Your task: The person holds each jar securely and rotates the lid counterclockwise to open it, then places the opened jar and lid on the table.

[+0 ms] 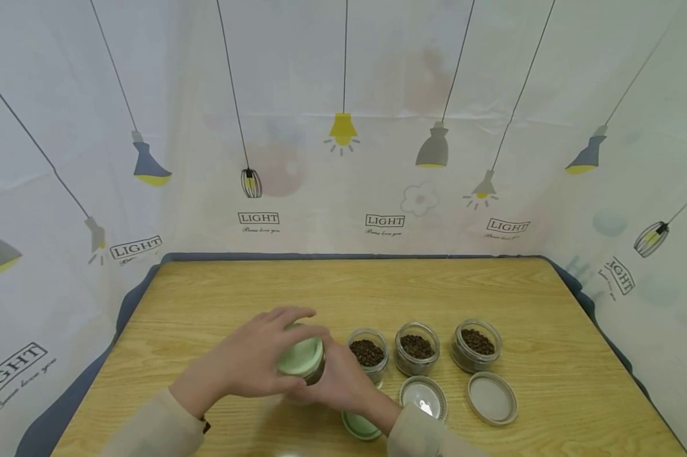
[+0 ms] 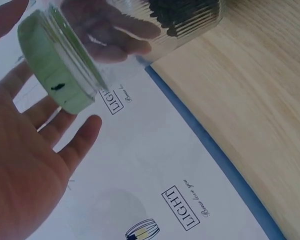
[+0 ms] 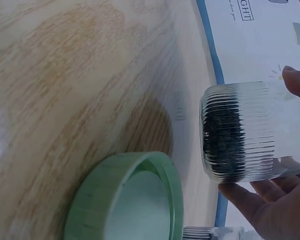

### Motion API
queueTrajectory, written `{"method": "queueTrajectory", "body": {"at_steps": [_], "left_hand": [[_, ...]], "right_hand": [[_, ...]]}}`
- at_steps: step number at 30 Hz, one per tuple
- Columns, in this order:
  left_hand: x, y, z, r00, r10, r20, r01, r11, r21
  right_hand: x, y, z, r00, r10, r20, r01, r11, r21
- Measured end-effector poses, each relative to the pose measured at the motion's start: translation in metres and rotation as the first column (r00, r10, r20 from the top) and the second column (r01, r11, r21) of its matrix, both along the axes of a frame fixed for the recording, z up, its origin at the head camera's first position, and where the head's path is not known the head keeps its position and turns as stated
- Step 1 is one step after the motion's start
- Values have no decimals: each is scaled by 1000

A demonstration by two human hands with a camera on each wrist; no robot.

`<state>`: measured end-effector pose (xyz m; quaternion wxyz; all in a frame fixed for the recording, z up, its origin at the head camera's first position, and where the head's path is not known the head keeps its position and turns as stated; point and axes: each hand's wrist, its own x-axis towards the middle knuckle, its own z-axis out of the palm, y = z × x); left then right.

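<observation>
A ribbed glass jar (image 3: pixel 240 132) with dark beans in its lower part is held up off the table, its green lid (image 2: pixel 52 65) on its mouth. My right hand (image 1: pixel 346 381) grips the jar's glass side, thumb on one side and fingers on the other. Around the lid's rim curl the thumb and fingers of my left hand (image 1: pixel 258 355). In the head view the lid faces up toward me, and the hands hide most of the glass. Whether the lid is screwed tight I cannot tell.
Right of my hands stand three open jars of dark beans, the left jar (image 1: pixel 369 349), the middle jar (image 1: pixel 416 348) and the right jar (image 1: pixel 477 343). Before them lie a loose green lid (image 3: pixel 125 200), a whitish lid (image 1: pixel 423 397) and another whitish lid (image 1: pixel 492 398). A printed curtain (image 1: pixel 320 228) borders the wooden table (image 1: pixel 235 285).
</observation>
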<state>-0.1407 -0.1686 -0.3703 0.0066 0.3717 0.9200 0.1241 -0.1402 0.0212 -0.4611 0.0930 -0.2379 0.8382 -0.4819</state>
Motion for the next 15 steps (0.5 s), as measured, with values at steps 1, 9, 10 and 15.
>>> {"method": "queueTrajectory", "body": {"at_steps": [1, 9, 10, 15], "left_hand": [[-1, -1, 1, 1000, -16, 7, 16, 1000, 0], [-2, -2, 3, 999, -38, 7, 38, 999, -3], [-3, -1, 2, 999, -32, 1, 32, 999, -4], [-3, 2, -2, 999, 12, -36, -13, 1000, -15]], "right_hand": [[0, 0, 0, 1000, -1, 9, 1, 1000, -4], [2, -1, 0, 999, -21, 45, 22, 1000, -14], [2, -1, 0, 999, -16, 46, 17, 1000, -19], [2, -1, -1, 999, 11, 52, -9, 999, -51]]}}
